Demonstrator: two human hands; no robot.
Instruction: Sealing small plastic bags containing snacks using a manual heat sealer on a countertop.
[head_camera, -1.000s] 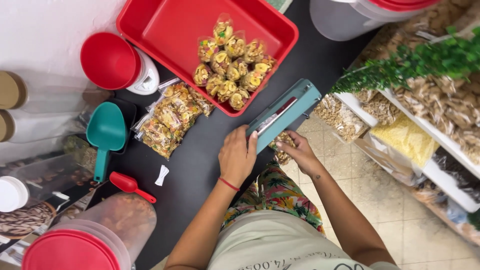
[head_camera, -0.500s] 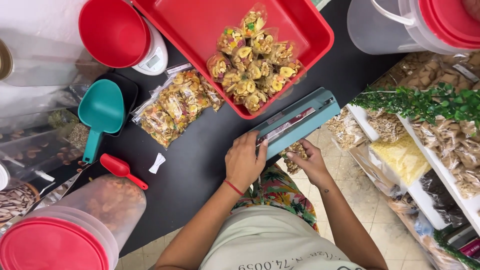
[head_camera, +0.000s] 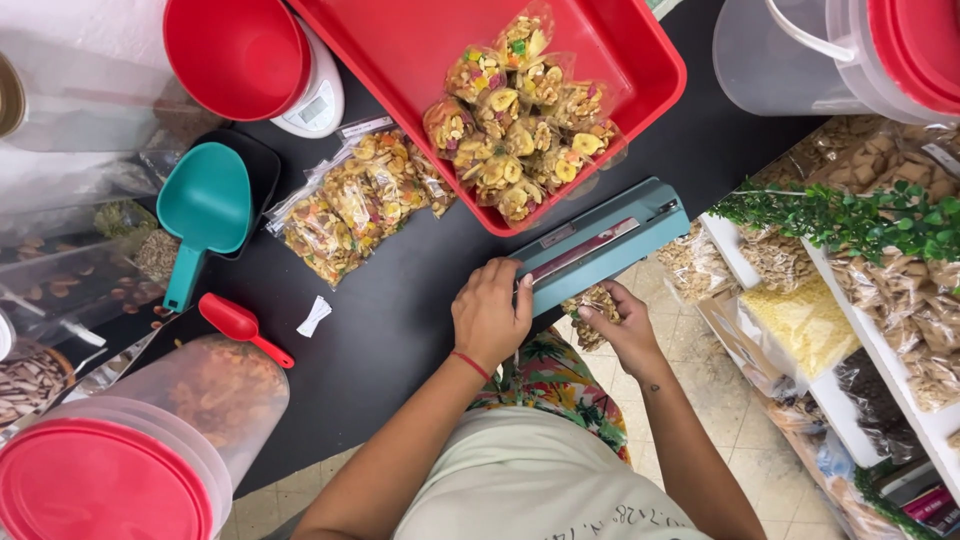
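black counter (head_camera: 400, 330) bears red tray (head_camera: 640, 95), teal sealer (head_camera: 600, 245), snack bags (head_camera: 350, 205).

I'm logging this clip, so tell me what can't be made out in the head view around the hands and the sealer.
- Bag: mostly hidden under the sealer and behind the right hand.
- Left hand: fingertips curl over the sealer's edge, grip unclear.
- Scale: display too small, bowl covers it.
- Bucket: cut off by the edge.

Two scoops, teal (head_camera: 205, 215) and red (head_camera: 240, 325); one red tray (head_camera: 640, 60); one teal sealer (head_camera: 600, 245).
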